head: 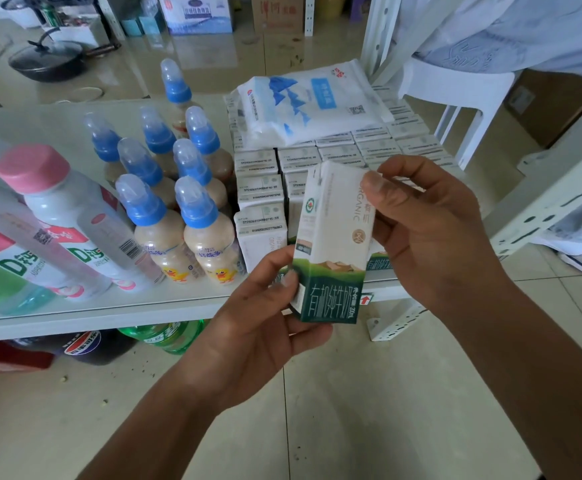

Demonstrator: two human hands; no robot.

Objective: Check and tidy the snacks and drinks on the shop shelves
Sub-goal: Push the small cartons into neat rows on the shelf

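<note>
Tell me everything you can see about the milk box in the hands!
The carton is a slim paper-looking box, white above, with a dark green band and white Chinese writing at the bottom, "ORGANIC" up one side and a round green logo. It looks closed and is held nearly upright in the air before the shelf. The left hand grips its bottom corner; the right hand pinches its top.

The person is working bare-armed: both forearms are showing uncovered from the wrists down to the bottom edge of the view. The left hand and the right hand are showing bare too, with short, plain thumbnails and a few small dark specks dotting the left hand's back.
</note>
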